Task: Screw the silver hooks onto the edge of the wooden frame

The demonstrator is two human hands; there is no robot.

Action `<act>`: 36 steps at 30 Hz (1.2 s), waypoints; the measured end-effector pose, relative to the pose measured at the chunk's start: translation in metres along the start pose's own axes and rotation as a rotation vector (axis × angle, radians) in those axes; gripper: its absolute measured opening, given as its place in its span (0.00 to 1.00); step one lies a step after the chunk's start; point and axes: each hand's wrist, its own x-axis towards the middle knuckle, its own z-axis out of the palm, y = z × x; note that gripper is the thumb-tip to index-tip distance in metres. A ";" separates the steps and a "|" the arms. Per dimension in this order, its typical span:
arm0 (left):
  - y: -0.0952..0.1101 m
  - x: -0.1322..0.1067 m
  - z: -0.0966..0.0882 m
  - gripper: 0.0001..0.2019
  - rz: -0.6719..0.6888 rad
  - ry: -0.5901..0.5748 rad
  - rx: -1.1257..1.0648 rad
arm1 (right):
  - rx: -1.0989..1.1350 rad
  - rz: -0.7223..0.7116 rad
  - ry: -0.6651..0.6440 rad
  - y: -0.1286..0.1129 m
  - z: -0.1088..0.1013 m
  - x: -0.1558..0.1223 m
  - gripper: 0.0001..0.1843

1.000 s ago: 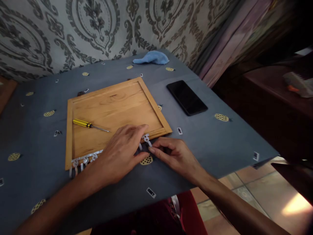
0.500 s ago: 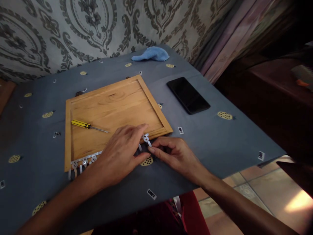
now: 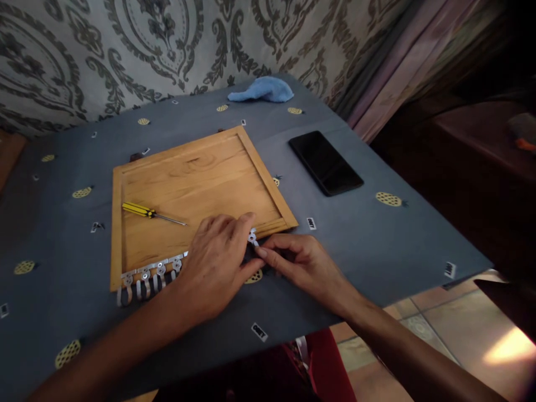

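A silver metal hook rack [image 3: 161, 269] lies along the near edge of a framed wooden board [image 3: 188, 173]. Its hooks hang past that edge, over the tablecloth. My left hand [image 3: 220, 262] covers the middle of the rack, curled over it and the board's edge, with the thumb on the near side; its fingertips are partly hidden. At the rack's right end, my right hand [image 3: 297, 259] pinches the last hook between thumb and forefinger. A yellow and black screwdriver [image 3: 140, 210] rests on the board, its tip pointing right.
A black phone [image 3: 325, 163] lies right of the board. Toward the wall is a crumpled blue cloth [image 3: 263, 89]. The grey tablecloth [image 3: 355, 240] has printed pineapples, and the table's right edge drops to a tiled floor [image 3: 452, 312].
My left hand has shifted slightly right, and more hooks show at the rack's left part. My right hand keeps its pinch at the rack's end. The view has moved a little.
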 end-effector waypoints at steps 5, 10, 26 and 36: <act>0.000 0.000 0.003 0.25 -0.012 0.018 -0.006 | -0.014 -0.006 -0.005 0.000 0.000 -0.001 0.18; 0.001 0.001 0.003 0.25 -0.058 -0.010 -0.020 | -0.143 -0.092 0.058 -0.001 -0.001 -0.002 0.16; 0.000 0.001 0.006 0.24 -0.035 0.025 -0.037 | -0.711 -0.639 -0.028 0.017 -0.027 -0.007 0.17; 0.001 0.001 0.004 0.23 -0.046 0.022 -0.038 | -0.746 -0.631 -0.062 0.015 -0.026 -0.006 0.17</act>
